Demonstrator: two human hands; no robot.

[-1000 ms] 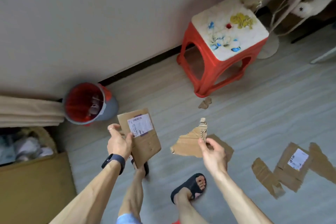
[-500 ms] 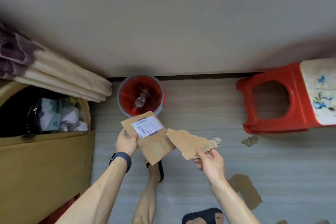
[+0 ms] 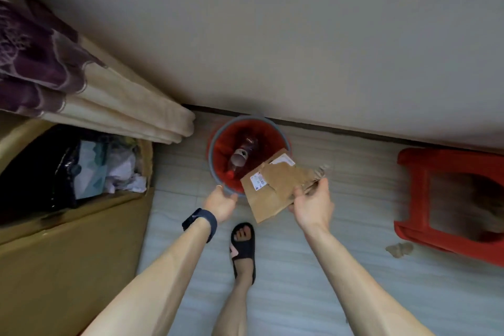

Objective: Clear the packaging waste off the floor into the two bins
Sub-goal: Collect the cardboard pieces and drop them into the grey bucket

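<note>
My right hand (image 3: 311, 204) grips two brown cardboard pieces together: a labelled piece (image 3: 263, 200) and a torn piece (image 3: 286, 179) lying on top of it. They hang over the near right edge of the red bin (image 3: 245, 118), which has a grey rim and stands against the wall. A plastic bottle (image 3: 240, 158) lies inside it. My left hand (image 3: 221, 203) holds no cardboard; its fingers curl over the bin's near rim. A small cardboard scrap (image 3: 399, 249) lies on the floor at the right.
A large cardboard box (image 3: 68, 240) at the left holds a black bag and crumpled waste. Folded curtain fabric (image 3: 109, 106) hangs above it. A red stool (image 3: 425, 199) stands at the right. My foot in a black sandal (image 3: 242, 243) is just behind the bin.
I stepped up to the red bin. The labelled piece passed from my left hand to my right, which now holds both pieces over the bin. My left hand went to the rim.
</note>
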